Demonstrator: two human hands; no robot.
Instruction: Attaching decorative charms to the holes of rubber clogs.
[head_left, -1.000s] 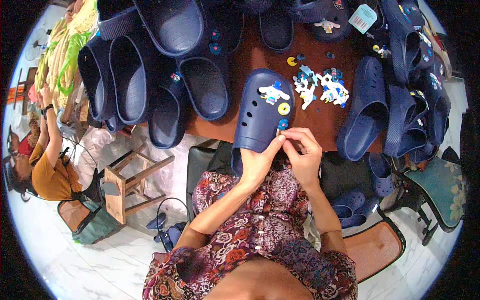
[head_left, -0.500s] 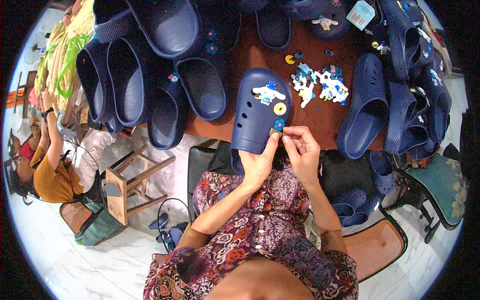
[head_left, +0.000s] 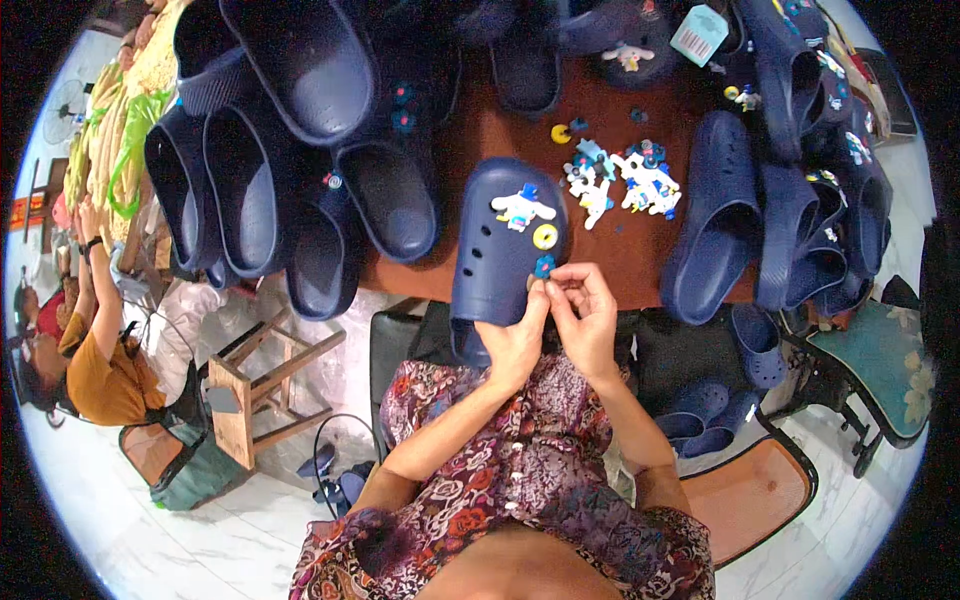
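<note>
A navy clog (head_left: 490, 265) is held toe away from me over the table's near edge. My left hand (head_left: 515, 345) is closed on its heel end, fingers partly inside the opening and thumb along the right side. On the clog's upper sit a white long-eared character charm (head_left: 522, 208), a yellow ring-shaped charm (head_left: 545, 237) and a blue flower charm (head_left: 544, 266). My right hand (head_left: 585, 315) pinches thumb and forefinger together just below the flower charm, beside my left thumb. Whatever lies between those fingertips is hidden.
Loose charms (head_left: 648, 185) lie in a pile on the brown table (head_left: 480, 130). Navy slides (head_left: 390, 195) crowd the left, and another clog (head_left: 715, 220) lies right. A wooden stool (head_left: 235, 410) stands left, near a person in a mustard top (head_left: 105, 365). Chairs (head_left: 750, 495) stand right.
The whole view has shifted slightly, so the table and shoes appear lower and further left. Both hands stay at the clog, and the charms on it look the same.
</note>
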